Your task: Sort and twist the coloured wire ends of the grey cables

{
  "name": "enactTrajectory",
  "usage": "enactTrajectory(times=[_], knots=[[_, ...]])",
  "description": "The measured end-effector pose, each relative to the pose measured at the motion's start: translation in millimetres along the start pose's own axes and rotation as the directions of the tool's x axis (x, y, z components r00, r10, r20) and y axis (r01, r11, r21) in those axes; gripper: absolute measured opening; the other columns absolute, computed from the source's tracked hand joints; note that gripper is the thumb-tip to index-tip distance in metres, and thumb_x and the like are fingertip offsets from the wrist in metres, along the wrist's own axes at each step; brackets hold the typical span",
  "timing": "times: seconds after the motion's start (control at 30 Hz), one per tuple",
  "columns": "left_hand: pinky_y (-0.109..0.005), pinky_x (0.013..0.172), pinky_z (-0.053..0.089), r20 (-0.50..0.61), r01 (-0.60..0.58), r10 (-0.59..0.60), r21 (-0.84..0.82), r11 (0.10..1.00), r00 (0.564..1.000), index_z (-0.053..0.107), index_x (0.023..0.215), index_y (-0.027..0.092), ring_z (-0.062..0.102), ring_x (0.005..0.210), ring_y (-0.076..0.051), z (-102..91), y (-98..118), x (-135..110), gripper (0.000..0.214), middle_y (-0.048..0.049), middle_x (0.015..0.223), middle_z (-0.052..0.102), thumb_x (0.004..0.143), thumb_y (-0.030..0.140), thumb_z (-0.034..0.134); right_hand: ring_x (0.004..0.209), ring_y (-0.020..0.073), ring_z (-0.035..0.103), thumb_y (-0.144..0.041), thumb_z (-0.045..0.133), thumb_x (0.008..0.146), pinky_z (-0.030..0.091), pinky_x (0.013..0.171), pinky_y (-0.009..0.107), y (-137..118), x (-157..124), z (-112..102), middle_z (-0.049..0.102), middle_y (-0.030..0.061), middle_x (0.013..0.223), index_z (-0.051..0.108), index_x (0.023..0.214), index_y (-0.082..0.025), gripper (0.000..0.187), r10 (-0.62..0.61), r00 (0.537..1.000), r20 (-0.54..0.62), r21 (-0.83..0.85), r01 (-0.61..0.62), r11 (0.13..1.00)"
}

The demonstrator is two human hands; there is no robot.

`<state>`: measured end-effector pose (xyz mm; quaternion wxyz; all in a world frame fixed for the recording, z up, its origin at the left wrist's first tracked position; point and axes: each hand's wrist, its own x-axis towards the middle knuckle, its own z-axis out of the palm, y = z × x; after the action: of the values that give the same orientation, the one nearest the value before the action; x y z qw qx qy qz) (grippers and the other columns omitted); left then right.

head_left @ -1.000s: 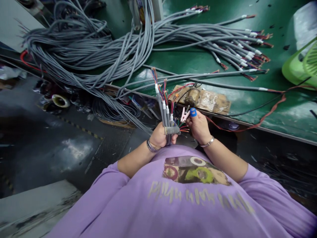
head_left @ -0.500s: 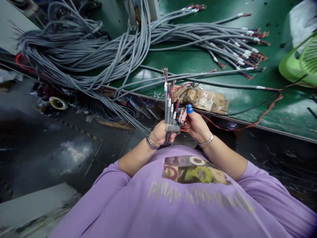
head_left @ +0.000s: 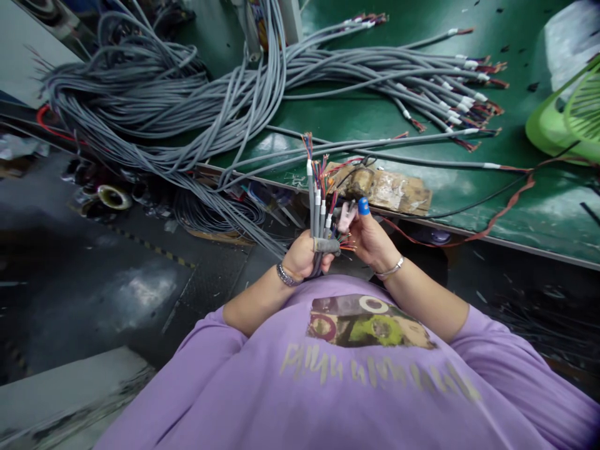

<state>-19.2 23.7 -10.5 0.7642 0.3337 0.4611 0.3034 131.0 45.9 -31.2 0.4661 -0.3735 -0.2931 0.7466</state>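
Grey cables [head_left: 315, 215]: small bundle, roughly upright, in front of the purple shirt [head_left: 234, 381] and near the bench edge; white sleeves [head_left: 323, 211] close to the upper ends, stripped coloured wires [head_left: 307, 145] splaying above them
Left hand [head_left: 301, 257]: closed around the lower part of the bundle, gripping it
Left thumb: grey wrap [head_left: 327, 245] on it, lying across the front of the cables
Short wires [head_left: 347, 247]: thin red and orange ends fanning out beside the thumb tip, between the two hands
Right hand [head_left: 374, 242]: fingers curled, pinching a pink clip-like tool [head_left: 347, 216]; near the short wires, contact with them cannot be made out
Right thumb: blue tape [head_left: 364, 206] around the tip
Wrists: metal watch [head_left: 285, 275] on the left, bracelet [head_left: 390, 269] on the right
Green bench [head_left: 553, 215]: large cable pile [head_left: 140, 106] across the back and left, many sleeved ends pointing right
Bench edge: stained brown board [head_left: 407, 192] just beyond the hands
Bench, far right: lime-green fan [head_left: 544, 128] beside a clear plastic bag [head_left: 569, 50]
Below bench: coiled cable [head_left: 201, 214], left of the hands
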Motion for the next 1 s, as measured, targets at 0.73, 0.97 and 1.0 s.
enactTrajectory(times=[0.73,0.97,1.0], knots=[[-0.021,0.042,0.046,-0.166,-0.228,0.213,-0.074,0.971,0.963,0.061,0.067,0.015,0.051,0.040,-0.009,21.1,-18.5,-16.3,0.035,0.0020,0.052,0.059,0.064,0.044,0.080,0.052,0.0082,0.049,-0.058,0.080,0.071,0.043,0.049,0.022,-3.3,-8.0,-1.0,0.061,-0.0023,0.064,0.064,0.078,-0.018,0.044,0.051,0.998,-0.046,0.241,-0.039,0.970],[-0.024,0.046,0.051,-0.231,-0.211,0.194,-0.051,0.976,0.953,0.061,0.066,0.015,0.056,0.044,-0.011,22.1,-20.5,-9.6,0.035,-0.0002,0.055,0.062,0.065,0.045,0.079,0.052,0.0163,0.057,-0.066,0.066,0.081,0.050,0.055,0.032,-3.8,-10.3,-3.9,0.061,-0.0008,0.058,0.062,0.075,-0.020,0.046,0.137,0.971,0.196,0.252,-0.185,0.950],[-0.024,0.046,0.051,-0.236,-0.214,0.197,-0.050,0.976,0.952,0.061,0.066,0.015,0.056,0.044,-0.011,22.3,-20.4,-9.1,0.036,-0.0004,0.055,0.062,0.065,0.046,0.079,0.051,0.0177,0.058,-0.068,0.064,0.081,0.050,0.054,0.034,-3.5,-10.6,-3.4,0.060,-0.0010,0.056,0.062,0.076,-0.021,0.048,0.150,0.961,0.234,0.245,-0.207,0.947]])
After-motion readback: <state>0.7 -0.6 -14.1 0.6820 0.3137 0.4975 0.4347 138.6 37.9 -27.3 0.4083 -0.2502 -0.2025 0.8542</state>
